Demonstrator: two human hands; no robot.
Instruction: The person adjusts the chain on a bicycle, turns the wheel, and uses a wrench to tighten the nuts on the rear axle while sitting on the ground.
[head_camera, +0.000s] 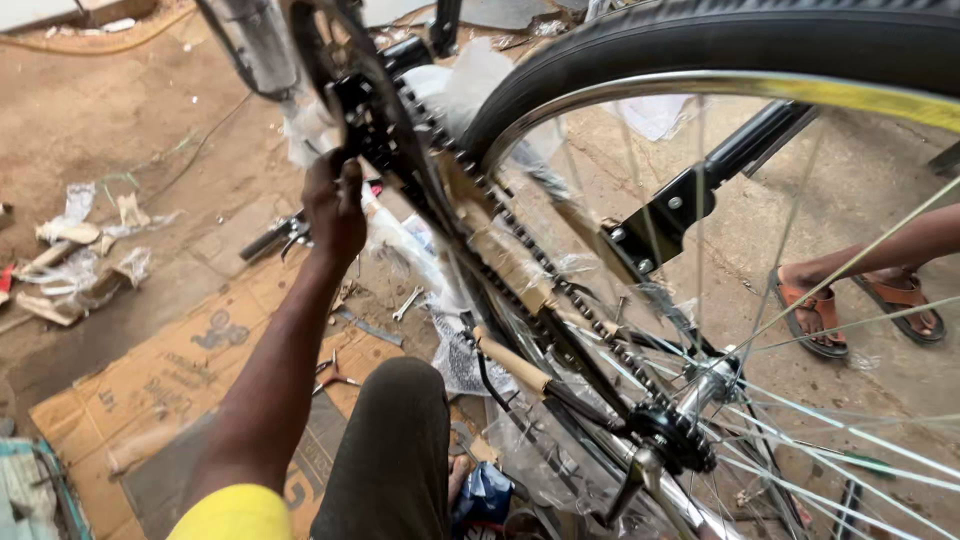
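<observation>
Left hand (335, 205) fingers closed on bicycle crank (352, 120); dirt floor (120, 120) beyond, flattened cardboard (170, 380) beneath crank, paper scraps (80, 260) left of it; right hand unseen

Left arm stretched forward, left hand (335, 205) fingers curled closed (right hand unseen)

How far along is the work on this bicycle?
Done: the chain sits on the rear sprocket and the rear wheel is mounted. In hand: the left hand is at the crank. Left: wrapping covers the frame; tools lie on cardboard.
</observation>
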